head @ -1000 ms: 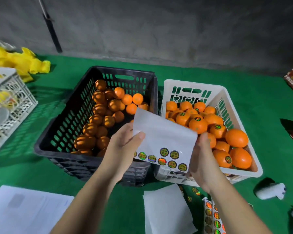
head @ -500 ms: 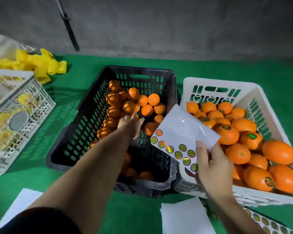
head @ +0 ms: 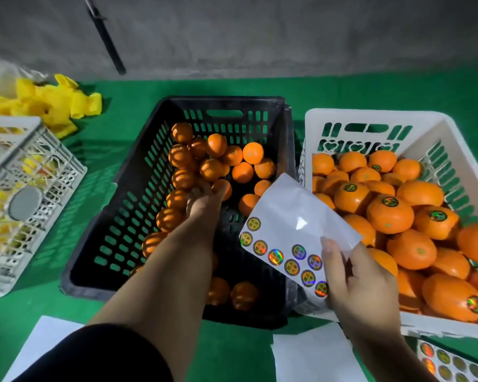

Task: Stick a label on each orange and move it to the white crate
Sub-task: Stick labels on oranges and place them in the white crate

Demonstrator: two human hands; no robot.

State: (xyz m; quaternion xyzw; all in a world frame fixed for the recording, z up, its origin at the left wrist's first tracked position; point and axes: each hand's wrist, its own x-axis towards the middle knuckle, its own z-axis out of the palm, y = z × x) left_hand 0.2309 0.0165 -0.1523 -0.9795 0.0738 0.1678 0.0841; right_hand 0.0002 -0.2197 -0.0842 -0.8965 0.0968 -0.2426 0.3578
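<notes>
1. My right hand [head: 362,282] pinched the label sheet [head: 295,232] by its near corner, thumb on top, holding it tilted over the gap between the two crates so the round stickers faced me, ready to peel.
2. My left hand [head: 204,199] reached deep into the black crate [head: 116,216], arm stretched forward and down, fingers curling around an unlabelled orange [head: 222,188] in the heap; whether the grip had fully closed I could not tell.
3. The white crate [head: 370,119] sat just beside the black one on my right, already heaped with stickered oranges, which kept each transfer short.
</notes>
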